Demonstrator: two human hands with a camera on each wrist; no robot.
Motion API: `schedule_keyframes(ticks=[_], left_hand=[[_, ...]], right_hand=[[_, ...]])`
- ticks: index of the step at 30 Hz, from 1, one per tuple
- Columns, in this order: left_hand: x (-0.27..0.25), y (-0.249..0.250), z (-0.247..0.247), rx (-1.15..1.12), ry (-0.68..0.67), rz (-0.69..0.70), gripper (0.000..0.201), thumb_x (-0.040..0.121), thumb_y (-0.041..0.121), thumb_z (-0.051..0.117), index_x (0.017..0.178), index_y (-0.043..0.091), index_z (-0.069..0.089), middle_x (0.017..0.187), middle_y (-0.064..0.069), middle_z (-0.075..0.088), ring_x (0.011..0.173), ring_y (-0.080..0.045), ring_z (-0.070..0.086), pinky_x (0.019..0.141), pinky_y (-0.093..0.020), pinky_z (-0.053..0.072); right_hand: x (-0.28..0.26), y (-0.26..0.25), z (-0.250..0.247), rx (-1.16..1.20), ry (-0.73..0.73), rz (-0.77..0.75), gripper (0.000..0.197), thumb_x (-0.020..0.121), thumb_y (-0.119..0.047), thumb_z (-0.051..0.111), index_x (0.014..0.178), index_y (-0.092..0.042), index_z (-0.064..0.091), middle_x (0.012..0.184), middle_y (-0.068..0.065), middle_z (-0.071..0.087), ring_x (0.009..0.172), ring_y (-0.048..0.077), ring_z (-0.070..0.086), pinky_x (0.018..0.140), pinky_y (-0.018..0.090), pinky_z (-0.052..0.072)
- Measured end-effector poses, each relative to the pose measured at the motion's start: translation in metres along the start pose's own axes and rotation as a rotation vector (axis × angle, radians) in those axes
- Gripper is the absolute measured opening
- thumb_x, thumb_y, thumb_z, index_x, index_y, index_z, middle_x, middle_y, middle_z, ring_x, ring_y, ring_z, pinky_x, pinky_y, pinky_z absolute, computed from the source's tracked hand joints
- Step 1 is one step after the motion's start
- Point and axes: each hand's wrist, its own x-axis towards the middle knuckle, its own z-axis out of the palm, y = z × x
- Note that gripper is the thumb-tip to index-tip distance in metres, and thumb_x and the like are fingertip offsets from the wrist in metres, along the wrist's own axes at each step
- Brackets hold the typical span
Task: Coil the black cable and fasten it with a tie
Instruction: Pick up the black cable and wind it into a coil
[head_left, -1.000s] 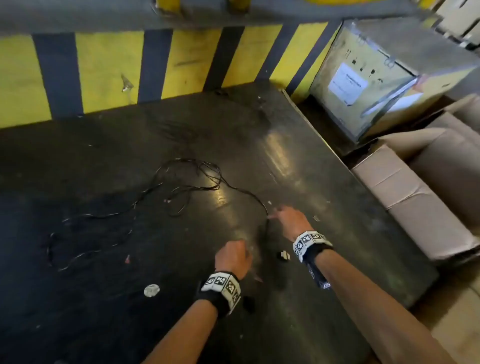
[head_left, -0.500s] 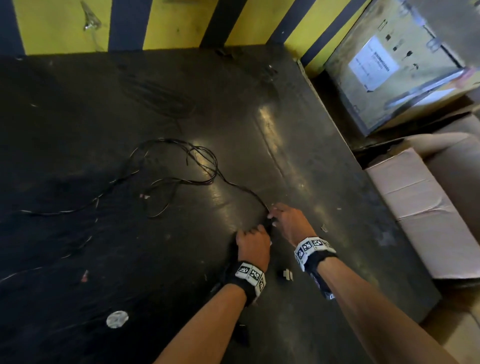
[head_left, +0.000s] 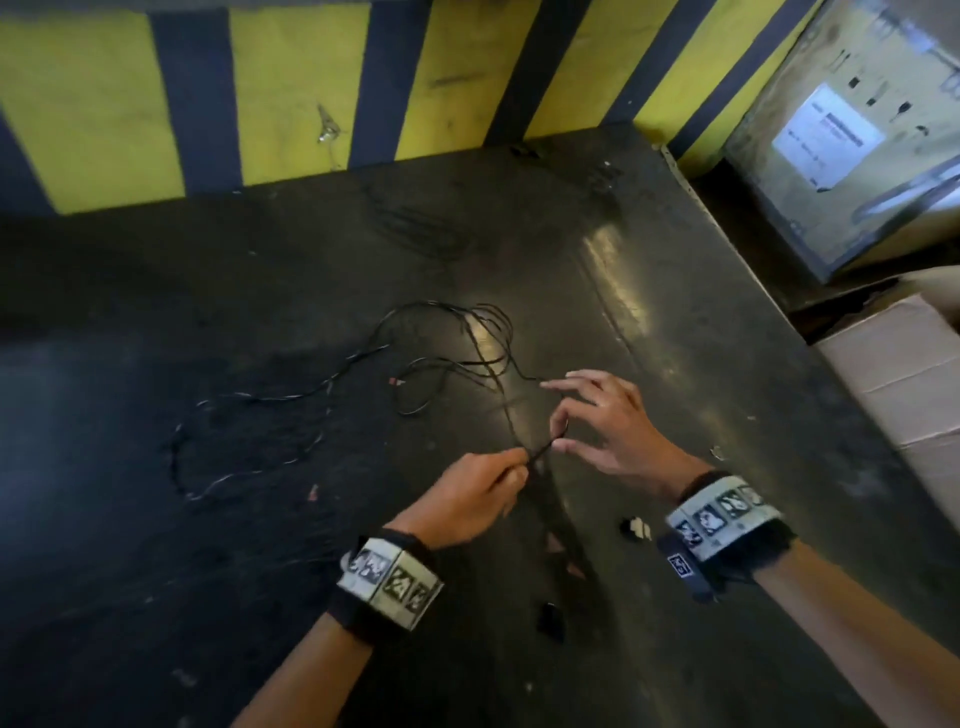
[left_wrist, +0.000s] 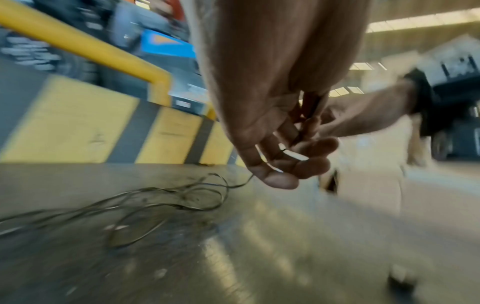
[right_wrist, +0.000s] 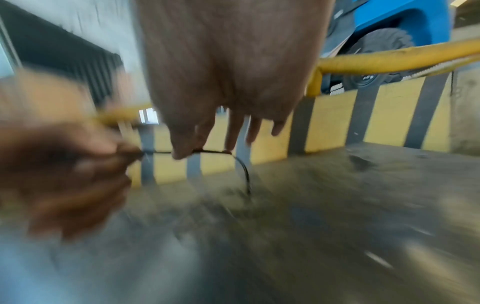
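A thin black cable (head_left: 441, 364) lies in loose tangled loops on the dark table (head_left: 208, 312), trailing left. One end is lifted off the surface. My left hand (head_left: 514, 467) grips that end with curled fingers. My right hand (head_left: 558, 436) pinches the cable between thumb and forefinger just to the right, its other fingers spread. In the right wrist view the cable (right_wrist: 241, 166) runs between the left hand (right_wrist: 124, 152) and the right hand (right_wrist: 202, 152), then droops to the table. In the left wrist view the cable (left_wrist: 182, 197) leaves my left hand (left_wrist: 283, 164). No tie is identifiable.
A yellow-and-black striped wall (head_left: 311, 93) backs the table. A crate with a white label (head_left: 831, 135) and cardboard boxes (head_left: 893, 374) stand beyond the right edge. Small bits (head_left: 636, 527) and a dark piece (head_left: 550, 621) lie near my wrists.
Both hands rose from the table with the cable end. The left hand took hold of it and the right hand shifted to a pinch beside it. The camera moved closer.
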Motion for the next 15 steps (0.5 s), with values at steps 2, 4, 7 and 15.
schedule_keyframes(ticks=[2, 4, 7, 15], left_hand=[[-0.048, 0.017, -0.013, -0.141, 0.056, 0.040, 0.025, 0.106, 0.020, 0.039, 0.101, 0.008, 0.060, 0.091, -0.020, 0.065, 0.082, -0.029, 0.064, 0.078, -0.039, 0.054], [-0.092, 0.036, -0.020, -0.220, 0.127, 0.123, 0.030, 0.106, 0.016, 0.037, 0.102, -0.003, 0.060, 0.092, -0.023, 0.064, 0.086, -0.032, 0.064, 0.081, -0.038, 0.053], [-0.149, 0.066, -0.024, -0.266, 0.231, 0.249, 0.030, 0.106, 0.010, 0.035, 0.101, 0.000, 0.063, 0.093, -0.018, 0.066, 0.088, -0.028, 0.064, 0.084, -0.038, 0.052], [-0.277, 0.130, -0.012, -0.369, 0.486, 0.482, 0.036, 0.107, 0.010, 0.030, 0.123, -0.011, 0.055, 0.110, -0.025, 0.066, 0.106, -0.032, 0.066, 0.100, -0.047, 0.052]], right_hand=[[-0.001, -0.040, -0.032, 0.229, -0.024, -0.089, 0.021, 0.089, -0.047, 0.060, 0.098, -0.029, 0.066, 0.119, -0.019, 0.067, 0.125, 0.006, 0.054, 0.110, 0.038, 0.033], [-0.004, -0.084, -0.063, 0.390, -0.039, -0.188, 0.010, 0.091, -0.033, 0.068, 0.097, -0.025, 0.068, 0.103, -0.010, 0.070, 0.104, 0.005, 0.063, 0.097, 0.022, 0.045], [-0.009, -0.143, -0.101, 0.525, -0.038, -0.299, 0.005, 0.091, -0.019, 0.071, 0.095, -0.021, 0.069, 0.096, -0.006, 0.070, 0.095, 0.013, 0.067, 0.090, 0.023, 0.051], [-0.041, -0.268, -0.139, 0.744, -0.014, -0.542, 0.011, 0.091, -0.011, 0.066, 0.099, -0.003, 0.066, 0.094, 0.000, 0.069, 0.089, 0.008, 0.067, 0.082, 0.018, 0.053]])
